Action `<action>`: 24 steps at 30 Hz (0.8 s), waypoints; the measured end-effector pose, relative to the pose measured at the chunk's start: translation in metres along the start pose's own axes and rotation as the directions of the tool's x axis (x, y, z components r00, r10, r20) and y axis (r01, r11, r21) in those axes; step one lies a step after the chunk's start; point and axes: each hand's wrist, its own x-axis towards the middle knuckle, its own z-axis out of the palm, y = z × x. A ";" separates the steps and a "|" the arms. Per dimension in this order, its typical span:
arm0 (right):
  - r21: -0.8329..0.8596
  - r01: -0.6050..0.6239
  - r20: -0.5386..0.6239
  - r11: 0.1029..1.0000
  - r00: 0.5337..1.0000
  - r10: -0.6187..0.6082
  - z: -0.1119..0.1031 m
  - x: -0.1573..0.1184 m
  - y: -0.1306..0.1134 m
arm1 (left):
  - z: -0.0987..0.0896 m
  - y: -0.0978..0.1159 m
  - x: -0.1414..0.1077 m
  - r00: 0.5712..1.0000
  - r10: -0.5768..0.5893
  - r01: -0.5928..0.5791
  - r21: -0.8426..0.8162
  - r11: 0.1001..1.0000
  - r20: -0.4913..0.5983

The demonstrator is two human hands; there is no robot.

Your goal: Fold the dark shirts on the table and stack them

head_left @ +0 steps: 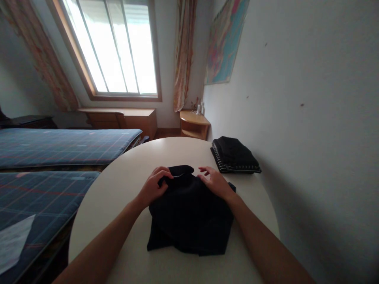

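Observation:
A dark navy shirt (192,221) lies partly folded on the round table, its collar-like band standing up at the far edge and a thin pale line showing on it. My left hand (155,183) pinches the far left part of this band between thumb and fingers. At the far right side of the shirt, my right hand (215,181) rests over the cloth with its fingers spread and slightly curled, and nothing shows between them. The shirt's lower hem spreads toward me, with loose corners at left and right.
A stack of folded black clothes (235,156) sits at the table's right rim, close to the white wall (310,98). The cream round table (118,197) stands beside beds with plaid mattresses (59,148). A paper (16,242) lies on the nearer mattress. Beyond are a desk and a corner shelf (194,117).

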 end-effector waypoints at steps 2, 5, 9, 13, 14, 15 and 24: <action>0.057 0.087 -0.033 0.995 0.996 -0.085 0.003 -0.001 0.000 | 0.003 0.004 -0.002 0.998 0.067 -0.067 -0.020 0.998 -0.007; 0.081 0.171 -0.033 0.982 0.985 -0.169 0.007 -0.002 -0.003 | 0.006 0.008 -0.006 0.990 0.141 -0.142 -0.053 0.988 -0.023; 0.011 0.188 0.032 0.982 0.982 -0.188 0.009 -0.002 -0.011 | 0.008 0.011 -0.008 0.993 0.119 -0.119 -0.067 0.991 -0.017; -0.017 0.123 -0.043 0.992 0.991 -0.124 0.004 0.000 -0.013 | 0.007 0.009 -0.009 0.999 -0.010 0.014 -0.112 0.994 0.037; -0.009 0.112 -0.082 0.994 0.990 -0.112 0.002 0.000 -0.013 | 0.006 0.008 -0.009 0.996 -0.056 0.066 -0.130 0.989 0.074; -0.002 0.107 -0.124 0.994 0.987 -0.106 0.000 0.000 -0.013 | 0.006 0.007 -0.009 0.987 -0.106 0.123 -0.147 0.981 0.119; -0.056 0.111 -0.360 0.992 0.925 -0.124 -0.012 0.002 -0.012 | 0.006 0.007 -0.004 0.974 -0.183 0.193 -0.061 0.979 0.136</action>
